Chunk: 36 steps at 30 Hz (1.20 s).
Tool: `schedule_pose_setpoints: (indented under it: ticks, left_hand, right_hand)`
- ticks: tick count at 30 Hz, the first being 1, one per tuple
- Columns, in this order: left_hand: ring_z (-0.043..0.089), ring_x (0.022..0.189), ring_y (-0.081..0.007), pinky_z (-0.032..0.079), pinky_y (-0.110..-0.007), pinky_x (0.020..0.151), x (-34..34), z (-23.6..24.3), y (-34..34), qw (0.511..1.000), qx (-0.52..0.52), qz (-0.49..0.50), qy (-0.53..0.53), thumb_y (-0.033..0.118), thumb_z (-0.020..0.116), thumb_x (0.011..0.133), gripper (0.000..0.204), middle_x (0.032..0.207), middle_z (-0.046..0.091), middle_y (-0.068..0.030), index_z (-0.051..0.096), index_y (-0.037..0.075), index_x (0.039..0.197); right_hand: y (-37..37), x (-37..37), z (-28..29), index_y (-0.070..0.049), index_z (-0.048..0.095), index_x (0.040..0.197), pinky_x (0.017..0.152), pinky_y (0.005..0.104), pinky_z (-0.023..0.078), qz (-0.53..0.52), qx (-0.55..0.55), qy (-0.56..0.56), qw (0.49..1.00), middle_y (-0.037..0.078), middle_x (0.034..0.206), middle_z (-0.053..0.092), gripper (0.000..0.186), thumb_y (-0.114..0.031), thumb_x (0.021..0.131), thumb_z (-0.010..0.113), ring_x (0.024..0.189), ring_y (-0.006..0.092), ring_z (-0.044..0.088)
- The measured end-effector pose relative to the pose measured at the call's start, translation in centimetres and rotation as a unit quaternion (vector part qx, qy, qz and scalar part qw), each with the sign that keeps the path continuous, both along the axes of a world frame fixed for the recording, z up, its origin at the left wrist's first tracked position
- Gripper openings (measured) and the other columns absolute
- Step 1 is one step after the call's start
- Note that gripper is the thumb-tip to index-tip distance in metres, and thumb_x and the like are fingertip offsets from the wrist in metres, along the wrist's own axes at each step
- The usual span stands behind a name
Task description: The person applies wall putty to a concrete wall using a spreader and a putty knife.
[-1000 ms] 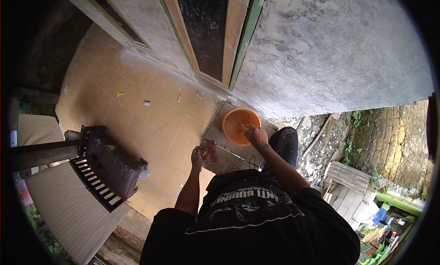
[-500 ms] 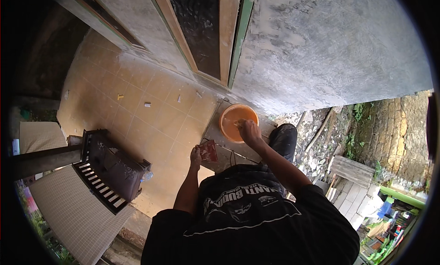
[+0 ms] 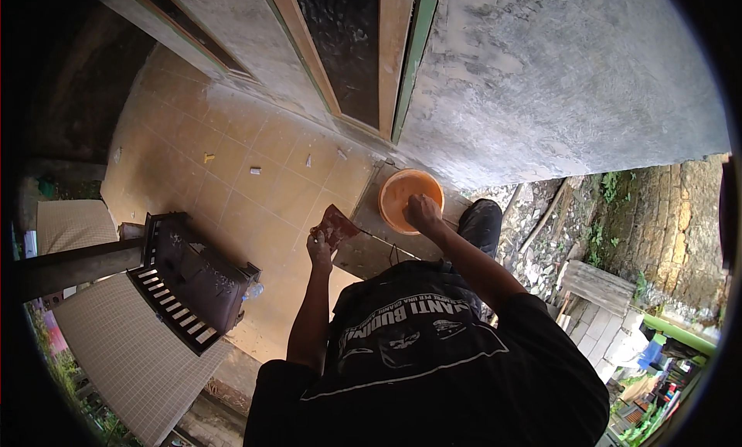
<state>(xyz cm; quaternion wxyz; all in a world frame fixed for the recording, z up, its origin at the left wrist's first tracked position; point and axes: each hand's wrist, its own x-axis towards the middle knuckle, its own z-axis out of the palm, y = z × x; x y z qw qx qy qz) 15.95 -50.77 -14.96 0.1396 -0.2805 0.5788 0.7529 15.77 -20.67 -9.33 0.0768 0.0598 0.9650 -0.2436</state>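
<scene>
My left hand (image 3: 319,248) is closed on one edge of a reddish-brown flat plate (image 3: 338,224) smeared with pale residue. The plate is tilted, one corner pointing away from me. To its right stands a round orange bucket (image 3: 393,198) with orange-looking contents. Over the right part of its opening is my right hand (image 3: 423,212), fingers curled and pointing down into it. Whatever those fingers hold is hidden beneath the hand.
A grey plastered wall (image 3: 533,84) rises beyond the bucket, beside a wood-framed dark pane (image 3: 340,49). Small scraps lie on the tan tiled floor (image 3: 267,192). A dark slatted bench (image 3: 202,281) stands at left; rubble (image 3: 533,207) lies at right, past my dark-clad knee (image 3: 481,223).
My left hand has turned the plate from nearly level to tilted and moved it slightly left and away. My right hand has curled further over the bucket, hiding the pale thing at its fingertips.
</scene>
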Motion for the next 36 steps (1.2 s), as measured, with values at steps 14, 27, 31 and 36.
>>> schedule_pose_setpoints:
  ticks: [14,27,31,36]
  left_hand:
    - [0.058,0.086,-0.0130,0.050,-0.028,0.077,-2.5,7.3,5.0,0.977,-0.104,-0.090,0.165,0.012,0.043,0.097,0.020,0.098,0.060,-0.0075,0.054,0.000,0.108]
    - [0.060,0.082,-0.0115,0.052,-0.027,0.072,-2.3,7.8,8.1,0.987,0.008,-0.127,0.101,0.001,0.048,0.090,0.012,0.090,0.061,-0.0039,0.054,0.002,0.101]
    - [0.060,0.078,-0.0119,0.052,-0.026,0.071,-2.6,8.3,9.9,0.987,0.008,-0.156,0.024,-0.001,0.045,0.090,0.013,0.089,0.060,-0.0042,0.053,0.002,0.099]
    - [0.060,0.080,-0.0119,0.052,-0.027,0.072,-3.1,6.8,9.5,0.986,0.012,-0.150,0.071,0.000,0.046,0.090,0.013,0.091,0.059,-0.0042,0.053,0.003,0.101]
  right_hand:
    - [2.8,6.3,7.8,0.001,0.054,0.102,0.073,0.0431,0.048,-0.178,-0.140,-0.141,0.964,0.026,0.084,0.062,0.047,-0.042,0.085,0.063,0.086,0.0418,0.062]
    - [3.8,12.2,2.6,-0.002,0.063,0.099,0.051,0.0282,0.046,-0.248,-0.608,-0.163,0.736,0.003,0.069,0.059,0.041,-0.042,0.092,0.054,0.056,0.0129,0.056]
    - [3.3,11.7,2.7,-0.001,0.066,0.096,0.053,0.0303,0.044,-0.285,-0.451,-0.144,0.833,0.007,0.068,0.061,0.039,-0.038,0.093,0.054,0.055,0.0135,0.053]
    - [1.4,11.5,5.4,0.000,0.063,0.095,0.058,0.0374,0.044,-0.215,-0.292,-0.002,0.932,0.022,0.065,0.051,0.034,-0.033,0.091,0.057,0.055,0.0222,0.055]
